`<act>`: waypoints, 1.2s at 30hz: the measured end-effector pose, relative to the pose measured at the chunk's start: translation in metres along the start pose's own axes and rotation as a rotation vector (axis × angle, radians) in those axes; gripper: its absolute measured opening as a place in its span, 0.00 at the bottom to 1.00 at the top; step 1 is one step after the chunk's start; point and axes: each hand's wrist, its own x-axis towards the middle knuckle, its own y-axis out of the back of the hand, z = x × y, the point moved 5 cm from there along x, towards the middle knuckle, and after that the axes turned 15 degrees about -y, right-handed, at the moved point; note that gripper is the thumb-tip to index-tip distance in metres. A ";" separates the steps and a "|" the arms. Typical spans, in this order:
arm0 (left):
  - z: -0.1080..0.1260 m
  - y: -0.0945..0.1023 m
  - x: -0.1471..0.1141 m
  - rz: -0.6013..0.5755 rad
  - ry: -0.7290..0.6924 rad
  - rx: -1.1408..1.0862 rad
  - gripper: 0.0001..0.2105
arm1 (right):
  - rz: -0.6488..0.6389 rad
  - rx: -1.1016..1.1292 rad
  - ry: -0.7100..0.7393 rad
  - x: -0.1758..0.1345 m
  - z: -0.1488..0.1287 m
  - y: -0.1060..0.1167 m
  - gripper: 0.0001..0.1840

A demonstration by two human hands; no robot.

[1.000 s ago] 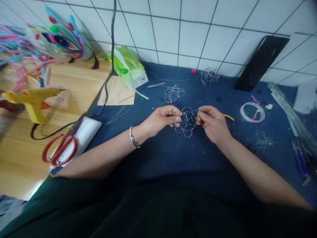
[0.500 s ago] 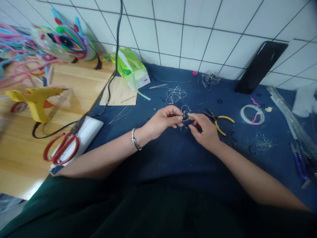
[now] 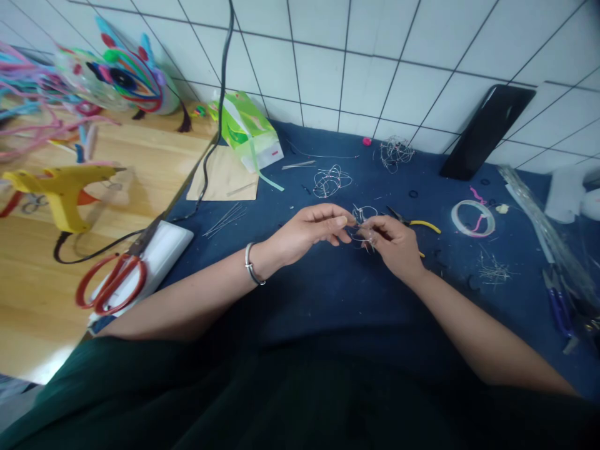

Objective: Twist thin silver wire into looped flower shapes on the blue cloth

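Observation:
My right hand [image 3: 394,242] is closed in a pinch on a bundle of thin silvery wire loops [image 3: 367,212], held just above the dark blue cloth. My left hand [image 3: 321,226] is beside it, fingers loosely bent and thumb a little short of the loops. Its index fingertip reaches the left side of the wire; whether it touches is hard to tell. Behind my right hand, partly hidden, lie yellow-handled pliers [image 3: 424,225]. Another wire loop piece [image 3: 332,182] rests on the cloth beyond my hands.
A wire tangle [image 3: 396,153] and a black phone [image 3: 487,131] are near the tiled wall. To the right are a tape roll [image 3: 454,219], cut wires [image 3: 494,272] and purple-handled pliers [image 3: 560,306]. Left stand red-handled scissors [image 3: 112,284], a yellow glue gun [image 3: 63,194] and a black cable [image 3: 225,69].
The wire loops have shifted right, into my right fingers. My left thumb has come off the wire. My right hand now covers more of the yellow-handled pliers.

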 end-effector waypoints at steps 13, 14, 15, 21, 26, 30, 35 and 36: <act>-0.002 0.006 0.002 0.089 -0.236 0.357 0.07 | -0.341 0.657 -0.239 0.009 0.009 -0.003 0.05; -0.003 0.005 0.002 0.075 -0.232 0.364 0.06 | -0.363 0.675 -0.242 0.008 0.010 -0.003 0.06; -0.003 0.005 0.001 0.073 -0.241 0.382 0.06 | -0.383 0.685 -0.244 0.008 0.010 -0.003 0.06; 0.013 -0.003 -0.005 0.077 -0.529 0.720 0.05 | -0.428 0.647 -0.227 0.007 0.009 -0.007 0.06; 0.011 -0.014 -0.003 -0.075 -0.624 0.836 0.05 | -0.443 0.607 -0.251 0.005 0.008 -0.010 0.05; 0.013 -0.009 -0.001 -0.032 -0.530 0.726 0.01 | -0.414 0.633 -0.279 0.006 0.010 -0.009 0.07; 0.017 -0.002 -0.003 0.037 -0.489 0.556 0.07 | -0.378 0.609 -0.301 0.007 0.009 -0.008 0.08; 0.016 -0.001 -0.003 0.057 -0.469 0.528 0.07 | -0.364 0.603 -0.300 0.008 0.009 -0.007 0.08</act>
